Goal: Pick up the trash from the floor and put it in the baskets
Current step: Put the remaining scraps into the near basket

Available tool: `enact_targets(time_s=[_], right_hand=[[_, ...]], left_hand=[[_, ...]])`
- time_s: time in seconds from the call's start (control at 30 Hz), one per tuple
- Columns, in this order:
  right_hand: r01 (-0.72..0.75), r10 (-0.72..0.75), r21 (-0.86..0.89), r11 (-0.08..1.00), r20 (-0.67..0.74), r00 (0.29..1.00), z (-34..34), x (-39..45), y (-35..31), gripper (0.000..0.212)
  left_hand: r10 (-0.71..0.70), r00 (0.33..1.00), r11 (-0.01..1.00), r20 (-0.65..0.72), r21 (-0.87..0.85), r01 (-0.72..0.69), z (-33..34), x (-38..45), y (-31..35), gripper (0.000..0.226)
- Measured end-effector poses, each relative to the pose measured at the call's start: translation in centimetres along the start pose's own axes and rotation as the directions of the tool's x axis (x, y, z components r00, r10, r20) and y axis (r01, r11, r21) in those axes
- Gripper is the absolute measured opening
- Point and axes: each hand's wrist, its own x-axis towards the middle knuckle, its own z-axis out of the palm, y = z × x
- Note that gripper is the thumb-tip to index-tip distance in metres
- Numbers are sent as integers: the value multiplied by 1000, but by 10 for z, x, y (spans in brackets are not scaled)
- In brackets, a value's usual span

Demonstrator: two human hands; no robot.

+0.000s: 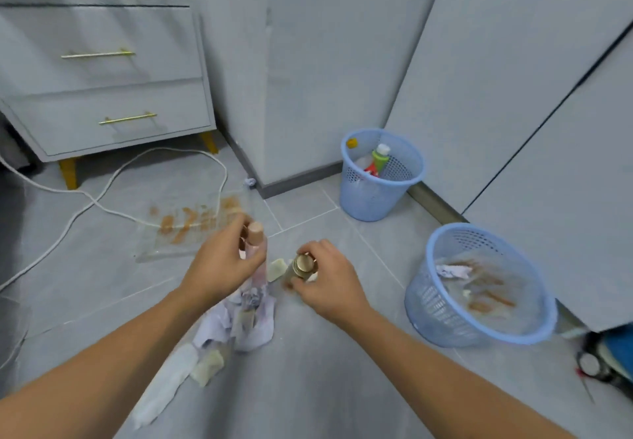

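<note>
Pink tube [257, 250] upright in the left hand [219, 267], grip closed; right hand [329, 281] closed around a gold-capped bottle [301, 266]. Both are above the floor litter [239, 322], well short of the near basket [442, 318]. Risk: a long toss could miss the rim or tip it.

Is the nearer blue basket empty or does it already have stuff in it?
Not empty. The nearer basket holds crumpled paper and a stained clear wrapper that cover its bottom; how deep the pile goes cannot be told.
</note>
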Motion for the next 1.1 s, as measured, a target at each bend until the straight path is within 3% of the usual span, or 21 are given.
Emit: enact_targets(time_s=[0.13,0.27,0.4,0.53,0.67,0.8,0.9,0.97,1.1], right_hand=[[-61,63,13,998,-184,981,-63,60,32,33],[-111,117,37,993,-383,916,-113,137,80,36],[-166,148,1,986,-465,873,-142,190,133,38],[-294,232,-72,953,-448,863,-149,214,179,35],[-407,328,-191,893,-341,881,-145,225,211,37],[-429,366,-307,850,-243,898,-135,229,225,35],[-404,377,-339,849,-147,915,-133,226,217,38],[-369,346,-316,874,-129,929,-134,222,206,47],[-192,84,-397,898,-273,958,-122,208,183,20]], left_hand=[[39,995,991,-90,-123,-50,32,80,50,23],[151,981,960,-124,-219,-176,77,168,82,30],[231,963,941,-136,-222,-257,122,237,103,30],[271,957,943,-101,-171,-285,163,271,113,26],[284,954,952,-95,-91,-293,197,294,119,22],[166,985,975,54,140,-173,218,311,112,15],[162,976,961,149,202,-190,219,310,104,25],[207,965,952,159,193,-236,211,300,99,32],[299,943,906,149,267,-329,177,269,80,28]])
